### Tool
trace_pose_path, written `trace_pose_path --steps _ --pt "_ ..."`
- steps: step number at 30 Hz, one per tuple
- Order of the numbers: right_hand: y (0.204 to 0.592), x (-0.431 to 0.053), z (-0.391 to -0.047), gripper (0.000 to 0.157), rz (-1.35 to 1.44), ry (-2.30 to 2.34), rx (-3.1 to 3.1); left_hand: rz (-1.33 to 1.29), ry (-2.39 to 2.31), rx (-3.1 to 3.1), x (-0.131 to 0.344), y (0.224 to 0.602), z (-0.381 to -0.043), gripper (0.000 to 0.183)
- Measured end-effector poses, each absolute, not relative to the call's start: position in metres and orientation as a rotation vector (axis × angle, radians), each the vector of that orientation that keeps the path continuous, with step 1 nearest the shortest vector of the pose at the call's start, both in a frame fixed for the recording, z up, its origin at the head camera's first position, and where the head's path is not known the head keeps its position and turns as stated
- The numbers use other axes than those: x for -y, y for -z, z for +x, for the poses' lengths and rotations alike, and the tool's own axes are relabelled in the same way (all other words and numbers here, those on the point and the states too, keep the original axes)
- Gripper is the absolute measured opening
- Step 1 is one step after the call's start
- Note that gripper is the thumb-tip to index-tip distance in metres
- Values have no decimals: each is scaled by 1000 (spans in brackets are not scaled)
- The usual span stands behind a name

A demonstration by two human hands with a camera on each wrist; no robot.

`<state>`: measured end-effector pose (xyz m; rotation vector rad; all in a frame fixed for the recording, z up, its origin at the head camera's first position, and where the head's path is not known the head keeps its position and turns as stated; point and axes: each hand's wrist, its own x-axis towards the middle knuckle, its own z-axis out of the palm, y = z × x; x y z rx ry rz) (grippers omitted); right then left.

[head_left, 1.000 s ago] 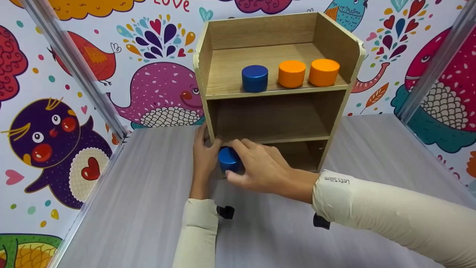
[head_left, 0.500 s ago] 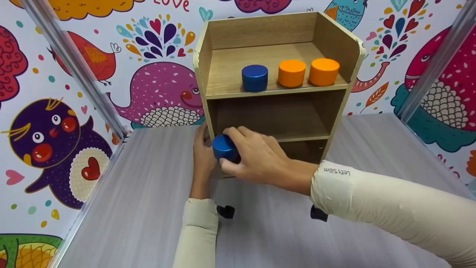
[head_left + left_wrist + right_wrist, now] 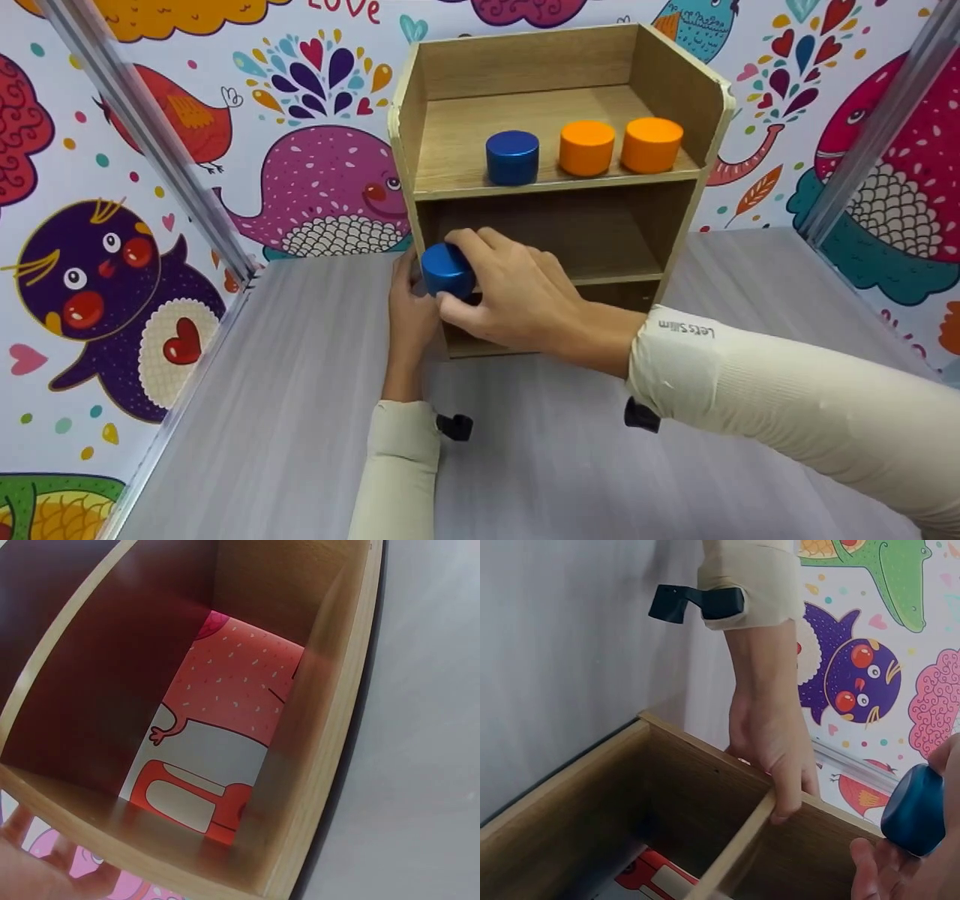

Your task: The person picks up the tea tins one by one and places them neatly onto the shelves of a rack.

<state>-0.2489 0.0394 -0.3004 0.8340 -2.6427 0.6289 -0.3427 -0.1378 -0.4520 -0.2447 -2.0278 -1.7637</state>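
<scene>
My right hand (image 3: 521,300) pinches a shiny blue cylinder (image 3: 448,271) between thumb and fingers, tilted, in front of the shelf's left edge. The right wrist view has this blue cylinder (image 3: 915,810) at its right side. With thumb on the front edge and fingers along the outside, my left hand (image 3: 412,315) grips the left side panel of the wooden shelf (image 3: 525,281). That left hand (image 3: 772,739) shows more fully in the right wrist view. On the top board, another blue cylinder (image 3: 512,159) stands left of two orange cylinders (image 3: 586,150).
The shelf stands on a grey table (image 3: 300,420), its lower two compartments facing me. Behind it is a wall (image 3: 315,202) printed with cartoon animals, with metal posts (image 3: 150,127) at the corners. A black strap piece (image 3: 455,427) hangs by my left sleeve.
My right hand has lifted the blue cylinder from low by the bottom compartment, up and slightly left to middle-board height. The left hand has stayed on the side panel.
</scene>
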Motion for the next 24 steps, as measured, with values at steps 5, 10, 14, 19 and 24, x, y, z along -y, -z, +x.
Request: trace_pose_path --steps 5,10,14,19,24 --pt "289 -40 -249 56 824 -642 2626 -238 1798 2023 137 451 -343 73" --pt "277 -40 -250 58 791 -667 2646 -233 1772 2036 137 450 -342 68" --pt "267 -38 -252 62 764 -655 2670 -234 1776 2040 138 450 -341 67" --pt "255 -34 -254 61 728 -619 2671 -245 1783 2044 137 450 -341 67" --pt "246 -29 -255 62 693 -602 2656 -248 1799 2036 137 450 -340 65"
